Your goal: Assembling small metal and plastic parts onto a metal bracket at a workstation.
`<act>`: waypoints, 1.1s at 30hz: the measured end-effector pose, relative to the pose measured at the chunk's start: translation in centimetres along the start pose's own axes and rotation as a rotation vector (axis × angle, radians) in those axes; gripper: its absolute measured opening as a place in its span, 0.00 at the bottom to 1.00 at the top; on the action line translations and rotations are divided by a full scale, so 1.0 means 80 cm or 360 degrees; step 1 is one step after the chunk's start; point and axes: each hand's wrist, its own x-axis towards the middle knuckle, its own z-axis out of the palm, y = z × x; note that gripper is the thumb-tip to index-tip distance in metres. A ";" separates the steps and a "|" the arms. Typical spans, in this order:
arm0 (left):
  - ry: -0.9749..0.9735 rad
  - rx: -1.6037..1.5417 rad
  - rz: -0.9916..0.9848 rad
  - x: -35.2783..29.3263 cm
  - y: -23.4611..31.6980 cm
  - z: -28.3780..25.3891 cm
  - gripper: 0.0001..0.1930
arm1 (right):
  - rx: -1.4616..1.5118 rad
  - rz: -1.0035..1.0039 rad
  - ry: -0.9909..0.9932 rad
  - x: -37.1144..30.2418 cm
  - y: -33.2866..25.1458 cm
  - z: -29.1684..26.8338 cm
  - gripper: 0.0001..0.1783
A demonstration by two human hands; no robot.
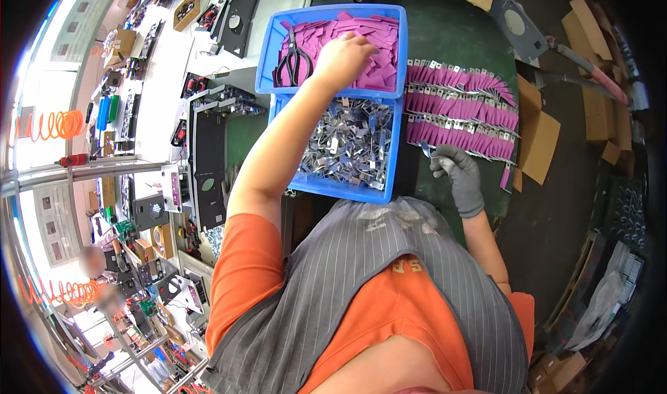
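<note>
My bare left hand reaches into the upper blue bin, over a heap of flat purple strips. Its fingers are bent and a little apart, with the tips among the strips. Black-handled scissors lie on the strips left of that hand. Below, the second blue bin holds many small shiny metal brackets. My right hand, in a grey glove, pinches a small metal clip between thumb and fingers. Just beyond it, rows of purple strips fitted with metal ends lie side by side.
The bins and rows rest on a dark green table. Cardboard boxes and a metal panel stand at the right. To the left are a black metal frame and a white workbench with parts. Two people are farther off at lower left.
</note>
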 end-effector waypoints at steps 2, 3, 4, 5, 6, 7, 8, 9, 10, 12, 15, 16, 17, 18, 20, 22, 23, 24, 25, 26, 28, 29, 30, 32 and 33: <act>0.0059 0.0083 0.0130 0.007 0.001 0.018 0.12 | -0.0003 0.0011 0.0001 0.000 0.000 -0.002 0.11; 0.0112 0.0164 0.0256 0.009 0.000 0.027 0.12 | 0.0007 -0.0002 -0.0026 0.000 0.000 -0.002 0.12; 0.0002 0.0200 0.0217 0.010 -0.003 0.035 0.13 | 0.0018 -0.0014 -0.0054 0.000 -0.001 -0.001 0.13; -0.0005 0.0193 0.0237 0.014 0.001 0.033 0.13 | 0.0027 -0.0014 -0.0034 -0.002 -0.001 -0.001 0.13; -0.0111 0.0203 0.0181 0.016 0.004 0.028 0.12 | 0.0037 -0.0032 -0.0036 -0.003 -0.002 -0.002 0.14; -0.0220 0.0212 0.0125 0.016 0.006 0.026 0.12 | 0.0048 -0.0047 -0.0038 -0.004 -0.004 -0.002 0.15; -0.0112 0.0244 0.0140 0.014 0.007 0.024 0.10 | 0.0057 -0.0045 -0.0018 -0.004 -0.006 -0.001 0.15; -0.0042 0.0087 0.0196 0.012 0.001 0.020 0.10 | 0.0054 -0.0050 -0.0025 -0.005 -0.008 -0.001 0.16; 0.0131 -0.0208 0.0064 0.004 0.004 0.018 0.09 | 0.0049 -0.0052 -0.0033 -0.006 -0.010 -0.001 0.16; 0.0264 -0.0749 -0.0160 -0.012 0.034 -0.016 0.08 | 0.0078 -0.0081 -0.0037 -0.008 -0.023 -0.001 0.16; 0.0011 -0.1108 -0.0622 -0.045 0.072 -0.055 0.08 | 0.0099 -0.0108 0.0000 -0.014 -0.048 0.002 0.15; -0.0003 -0.1239 -0.0585 -0.063 0.082 -0.054 0.07 | 0.0063 -0.0212 -0.0072 -0.016 -0.059 0.004 0.15; -0.0011 -0.1367 -0.0557 -0.079 0.091 -0.051 0.06 | 0.0027 -0.0314 -0.0154 -0.020 -0.069 0.008 0.14; 0.0052 -0.1326 -0.0434 -0.090 0.100 -0.047 0.05 | 0.0033 -0.0368 -0.0155 -0.024 -0.079 0.015 0.13; 0.0079 -0.1273 -0.0344 -0.104 0.119 -0.047 0.03 | 0.0095 -0.0361 -0.0194 -0.031 -0.099 0.028 0.13; 0.0027 -0.1287 -0.0372 -0.115 0.131 -0.044 0.04 | 0.0163 -0.0358 -0.0233 -0.039 -0.108 0.040 0.11; -0.0008 -0.1277 -0.0403 -0.119 0.135 -0.042 0.06 | 0.0156 -0.0350 -0.0240 -0.041 -0.110 0.043 0.11; -0.0070 -0.1344 -0.0502 -0.123 0.137 -0.038 0.08 | 0.0163 -0.0370 -0.0280 -0.043 -0.111 0.046 0.11; -0.0063 -0.1344 -0.0512 -0.123 0.141 -0.038 0.08 | 0.0171 -0.0391 -0.0323 -0.045 -0.112 0.048 0.11; -0.0096 -0.1369 -0.0546 -0.123 0.143 -0.038 0.07 | 0.0184 -0.0400 -0.0323 -0.047 -0.111 0.049 0.10; -0.0165 -0.1368 -0.0577 -0.122 0.147 -0.041 0.07 | 0.0098 -0.0414 -0.0312 -0.049 -0.110 0.051 0.11; -0.0162 -0.1364 -0.0582 -0.123 0.148 -0.042 0.07 | 0.0017 -0.0428 -0.0297 -0.050 -0.110 0.052 0.11; -0.0195 -0.1351 -0.0584 -0.124 0.149 -0.043 0.07 | 0.0018 -0.0429 -0.0302 -0.050 -0.109 0.051 0.11; -0.0231 -0.1337 -0.0586 -0.124 0.152 -0.047 0.07 | -0.0093 -0.0355 -0.0354 -0.049 -0.107 0.049 0.11; -0.0252 -0.1248 -0.0506 -0.121 0.154 -0.054 0.07 | -0.0092 -0.0354 -0.0354 -0.048 -0.111 0.049 0.11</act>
